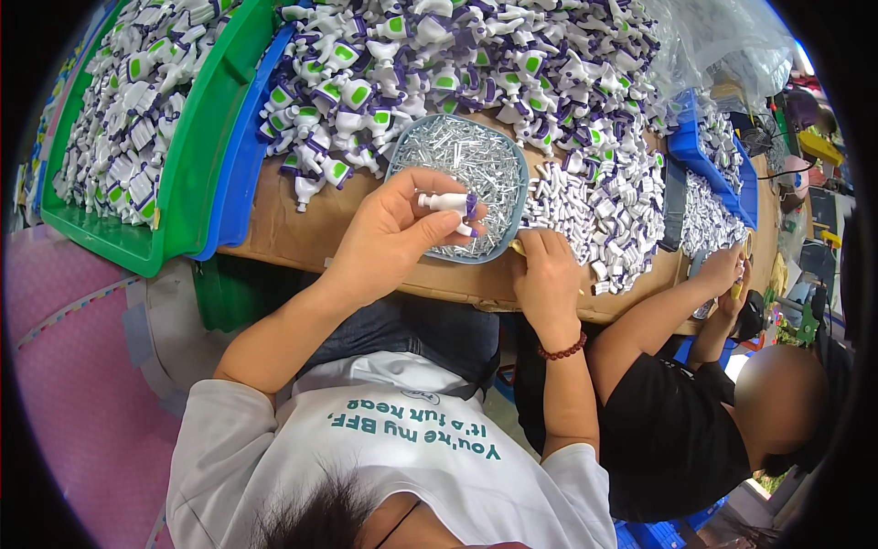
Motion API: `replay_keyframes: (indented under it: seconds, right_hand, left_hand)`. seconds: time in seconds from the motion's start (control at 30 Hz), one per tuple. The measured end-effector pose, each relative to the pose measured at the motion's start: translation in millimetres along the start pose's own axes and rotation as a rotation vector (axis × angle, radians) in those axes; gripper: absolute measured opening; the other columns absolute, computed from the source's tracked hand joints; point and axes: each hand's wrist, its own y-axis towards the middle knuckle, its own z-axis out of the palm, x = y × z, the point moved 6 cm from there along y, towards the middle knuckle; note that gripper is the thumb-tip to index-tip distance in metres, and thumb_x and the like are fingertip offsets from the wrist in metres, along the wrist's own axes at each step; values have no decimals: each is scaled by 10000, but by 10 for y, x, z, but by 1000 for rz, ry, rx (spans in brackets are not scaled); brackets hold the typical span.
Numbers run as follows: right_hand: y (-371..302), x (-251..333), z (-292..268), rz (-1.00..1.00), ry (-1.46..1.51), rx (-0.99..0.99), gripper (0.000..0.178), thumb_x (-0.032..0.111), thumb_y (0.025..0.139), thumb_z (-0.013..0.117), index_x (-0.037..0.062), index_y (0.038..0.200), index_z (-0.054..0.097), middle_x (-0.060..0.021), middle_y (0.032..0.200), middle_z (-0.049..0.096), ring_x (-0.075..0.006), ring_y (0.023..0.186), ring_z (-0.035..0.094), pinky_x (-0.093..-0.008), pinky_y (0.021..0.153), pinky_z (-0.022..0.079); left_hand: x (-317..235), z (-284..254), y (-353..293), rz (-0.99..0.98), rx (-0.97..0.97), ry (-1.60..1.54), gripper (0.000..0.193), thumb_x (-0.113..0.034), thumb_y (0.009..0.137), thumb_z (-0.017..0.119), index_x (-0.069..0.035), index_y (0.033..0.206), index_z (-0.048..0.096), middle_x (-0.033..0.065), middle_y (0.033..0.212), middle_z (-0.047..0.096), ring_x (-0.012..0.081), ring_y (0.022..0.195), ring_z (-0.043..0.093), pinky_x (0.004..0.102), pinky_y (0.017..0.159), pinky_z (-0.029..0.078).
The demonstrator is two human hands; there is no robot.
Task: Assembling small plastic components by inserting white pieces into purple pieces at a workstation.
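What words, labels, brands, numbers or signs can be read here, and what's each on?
White T-shirt: two rows of legible, upside-down teal lettering; I won't quote it.
Round emblem on that shirt: too small to read.
White-and-purple piece in the left hand: no readable text.
Green patches on the piled pieces: none readable.

A brown desk (279, 218) carries a broad, loose heap of white-and-purple plastic parts (352, 91), many marked with green patches. Before the heap stands an open gray-blue tub (524, 194); to its right, smaller white plastic pieces (560, 201) lie piled on the surface, with a blue bin (686, 146) farther right.
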Motion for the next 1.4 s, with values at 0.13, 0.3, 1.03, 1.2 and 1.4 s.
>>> replay_keyframes:
  seconds: [0.13,0.3,1.03,1.2,1.4]
  right_hand:
    - [3,-18,-52,16,-3,-27,260,-27,641,624,54,882,569,-104,838,530,-274,749,541,-364,585,452]
    - [80,-116,-525,205,419,-198,242,-66,738,588,43,950,624,-19,781,537,-102,618,499,-228,538,405]
    - [106,197,-274,77,1384,-102,138,-55,738,665,-30,869,630,-123,870,630,-166,792,590,-257,707,460]
    - [91,184,-294,-17,1271,-70,140,-60,725,668,-27,858,637,-133,858,626,-176,774,593,-260,688,462]
    - [83,183,-289,-128,1153,-68,145,-66,724,661,-30,861,631,-118,845,627,-169,745,600,-254,665,464]
  left_hand:
    - [14,-14,-13,-2,29,21,150,-18,886,502,-3,1035,505,153,1035,597,213,927,614,322,831,512]
    - [128,24,-35,-117,57,19,177,-38,889,511,8,1060,510,137,1006,600,216,886,627,296,781,525]
    - [397,163,-124,-530,147,-671,244,-114,907,512,57,1083,510,142,976,602,239,895,637,227,741,553]
    - [424,147,-157,-555,83,-622,229,-113,903,517,32,1080,513,150,968,609,227,841,648,229,702,558]
    - [318,101,-115,-438,81,-405,230,-96,892,534,3,1098,516,134,938,609,205,795,646,247,687,560]
